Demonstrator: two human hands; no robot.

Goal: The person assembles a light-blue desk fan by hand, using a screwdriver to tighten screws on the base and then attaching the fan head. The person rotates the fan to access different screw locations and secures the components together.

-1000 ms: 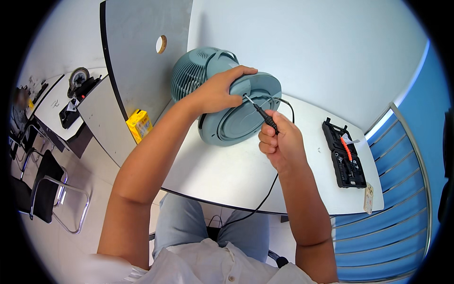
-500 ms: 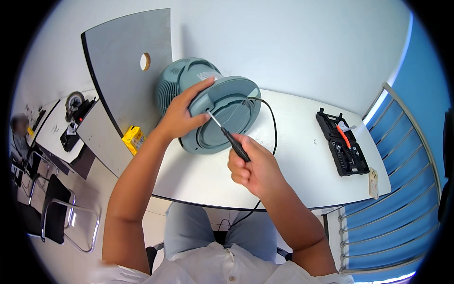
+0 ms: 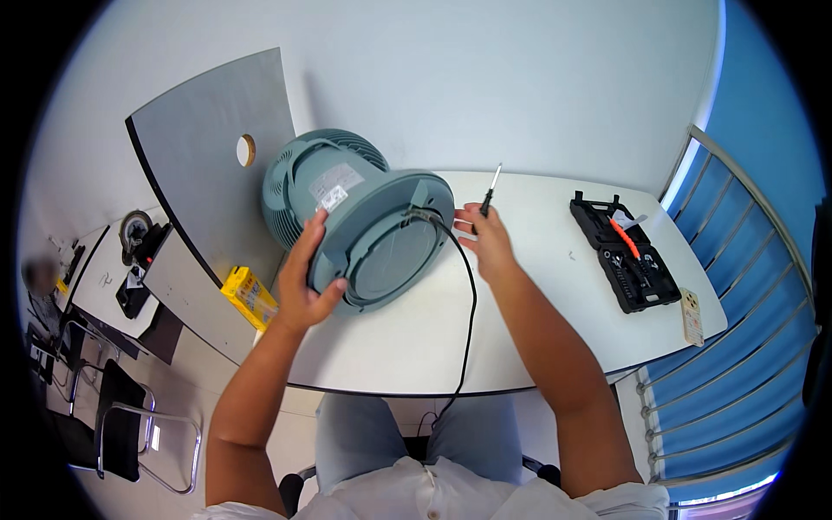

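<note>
The person's left hand [image 3: 302,282] is at the near-left rim of a grey-green fan [image 3: 364,221], its thumb spread apart from the fingers: the thumb lies on the underside of the base [image 3: 386,270], while the fingers reach up along the outer side, so the rim sits between them. The fan lies tipped over on the white bench [image 3: 537,338], between the two hands, with its round base turned toward the person and its slatted head [image 3: 276,195] beyond the left hand, up and to the left. A pale label [image 3: 336,184] shows on the body just beyond the left fingertips.

The right hand [image 3: 492,247] holds a black-handled screwdriver [image 3: 484,208], its metal shaft pointing up and away from the hand. Its other fingers are partly spread toward the right edge of the base; whether they touch it cannot be told. A black cord [image 3: 473,303] leaves the base just left of the right hand and runs down between the forearms over the bench's near edge.

Well to the right of the right hand is an open black tool case [image 3: 637,273] with an orange-red item [image 3: 623,237] across it. Left of the left hand stands a yellow box [image 3: 250,297], beside a grey partition [image 3: 204,147].
</note>
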